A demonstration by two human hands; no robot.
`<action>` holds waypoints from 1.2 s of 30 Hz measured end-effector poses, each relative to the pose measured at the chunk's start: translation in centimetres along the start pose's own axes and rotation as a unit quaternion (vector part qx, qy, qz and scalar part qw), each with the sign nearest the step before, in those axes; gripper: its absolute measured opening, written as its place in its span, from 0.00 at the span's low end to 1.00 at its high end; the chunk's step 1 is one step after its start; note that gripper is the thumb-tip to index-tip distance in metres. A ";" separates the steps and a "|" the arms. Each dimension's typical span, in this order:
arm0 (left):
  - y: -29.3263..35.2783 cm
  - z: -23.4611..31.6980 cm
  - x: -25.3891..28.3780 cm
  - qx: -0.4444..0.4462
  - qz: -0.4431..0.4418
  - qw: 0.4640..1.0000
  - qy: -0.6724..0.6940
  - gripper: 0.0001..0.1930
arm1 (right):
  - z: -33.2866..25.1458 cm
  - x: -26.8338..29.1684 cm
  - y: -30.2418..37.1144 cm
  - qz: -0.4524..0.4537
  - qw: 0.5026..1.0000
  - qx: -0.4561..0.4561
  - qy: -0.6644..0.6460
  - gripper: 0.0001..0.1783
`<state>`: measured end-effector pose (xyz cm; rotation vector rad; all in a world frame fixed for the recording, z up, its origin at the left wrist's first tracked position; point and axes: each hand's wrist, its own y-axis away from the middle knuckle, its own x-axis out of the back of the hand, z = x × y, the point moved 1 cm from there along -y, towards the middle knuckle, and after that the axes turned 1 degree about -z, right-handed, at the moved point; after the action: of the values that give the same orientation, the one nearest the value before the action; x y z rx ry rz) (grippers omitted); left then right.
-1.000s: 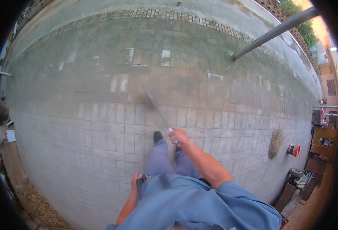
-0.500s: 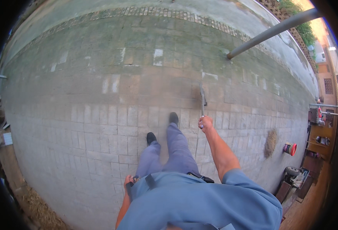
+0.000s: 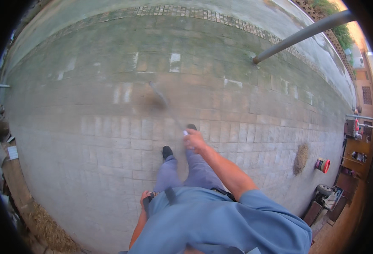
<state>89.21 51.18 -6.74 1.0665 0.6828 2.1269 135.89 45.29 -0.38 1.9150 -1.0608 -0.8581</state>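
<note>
My right hand [image 3: 195, 141] is closed around the light, thin handle of a broom [image 3: 180, 125], out in front of my right leg. The broom slants forward and to the left; its brownish head is smeared by motion over the paving. At my left hip, my left hand [image 3: 145, 197] shows curled fingers beside a dark strap [image 3: 147, 200]. What those fingers hold, if anything, I cannot make out.
The paved ground [image 3: 110, 161] spreads around my feet. Rightward lie a strawlike heap [image 3: 301, 158], a red-rimmed bucket [image 3: 322, 165] and a wheeled machine [image 3: 328, 195]. A grey pole [image 3: 301, 38] rises ahead right. Dry straw [image 3: 51, 226] lies at the lower left.
My right hand has swung left with the broom, from right of my feet to in front of my right leg. The broom head has swept left across the paving. My left hand stays at my hip.
</note>
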 end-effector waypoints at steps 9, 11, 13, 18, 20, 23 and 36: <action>1.9 5.2 -0.5 0.023 -0.009 0.997 -0.068 0.19 | -3.3 14.0 -2.7 0.112 0.987 0.056 -0.102 0.19; 2.2 5.7 -0.7 0.024 -0.011 0.997 -0.077 0.19 | -4.0 16.0 -3.4 0.166 0.977 0.068 -0.114 0.11; 1.7 6.6 -1.1 0.069 -0.037 0.997 -0.018 0.20 | -4.1 17.2 -5.2 0.179 0.973 0.069 -0.129 0.08; 1.6 7.7 -2.9 0.138 -0.078 0.978 0.133 0.20 | -3.1 14.0 -6.9 0.147 0.983 0.044 -0.097 0.10; 1.1 7.0 -2.9 0.129 -0.078 0.981 0.124 0.21 | -3.7 10.0 -5.2 0.144 0.988 0.041 -0.032 0.24; -1.2 8.0 -3.7 0.125 -0.100 0.977 0.142 0.22 | -5.2 9.7 -3.4 0.063 0.998 0.015 -0.021 0.35; -2.6 17.9 -4.1 0.042 -0.034 0.997 -0.060 0.22 | -12.4 26.5 -6.5 0.196 0.968 0.079 -0.135 0.21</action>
<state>106.80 52.67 -1.02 1.1884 0.7459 1.9746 159.89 27.83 -4.98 1.6561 -1.6516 -0.8372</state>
